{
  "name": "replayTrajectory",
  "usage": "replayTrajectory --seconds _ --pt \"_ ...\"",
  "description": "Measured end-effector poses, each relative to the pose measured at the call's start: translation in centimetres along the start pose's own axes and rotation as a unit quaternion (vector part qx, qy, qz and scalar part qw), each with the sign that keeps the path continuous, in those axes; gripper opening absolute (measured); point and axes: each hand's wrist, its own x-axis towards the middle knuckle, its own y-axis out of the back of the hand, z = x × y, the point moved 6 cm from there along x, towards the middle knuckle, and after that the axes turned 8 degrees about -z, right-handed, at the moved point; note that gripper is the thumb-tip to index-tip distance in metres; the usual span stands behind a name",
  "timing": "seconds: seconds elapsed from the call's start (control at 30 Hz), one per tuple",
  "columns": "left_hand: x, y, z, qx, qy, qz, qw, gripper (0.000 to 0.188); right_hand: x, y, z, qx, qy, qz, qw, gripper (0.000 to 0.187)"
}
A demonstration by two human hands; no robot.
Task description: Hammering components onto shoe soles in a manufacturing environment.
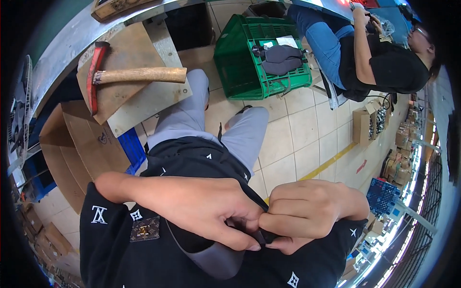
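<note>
Close to my chest, a smooth dark grey, curved piece hangs beneath my left hand; its exact kind is unclear. My left hand is closed around its upper part, thumb below and fingers curled. Beside it, my right hand is also closed, its thumb and forefinger pinching a small black end between the two hands. Fingertips of both hands nearly meet there. Most of what they grip is covered by the fingers, and the dark shirt behind makes its outline hard to follow.
A hammer with a red head lies on a wooden board at the left. Ahead stands a green crate with dark grey padded pieces on top. A cardboard box is at left; a co-worker sits far right.
</note>
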Motion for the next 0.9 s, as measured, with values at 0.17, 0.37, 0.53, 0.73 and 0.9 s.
replayTrajectory --seconds 0.17,0.37,0.53,0.73,0.9 --pt "-0.4 -0.1 0.1 0.031 0.002 0.038 0.999 0.02 0.1 0.1 0.4 0.004 -0.003 -0.006 1.0 0.027" --pt "-1.3 1.1 -0.1 -0.018 0.024 0.135 0.99 0.019 -0.1 1.4 2.9 0.024 0.003 0.039 0.999 0.025" --pt "-0.8 0.7 -1.2 -0.127 0.033 0.095 0.987 0.022 -0.2 0.3 2.9 0.018 0.051 0.025 0.998 0.023" --pt "-0.7 0.5 -1.1 -0.044 0.039 0.051 0.997 0.025 -0.4 -0.5 2.6 0.045 0.081 0.027 0.995 0.019" --pt "-0.8 0.7 -1.0 -0.013 0.042 0.056 0.997 0.024 -0.5 -0.4 2.6 0.052 0.07 -0.004 0.996 0.02"
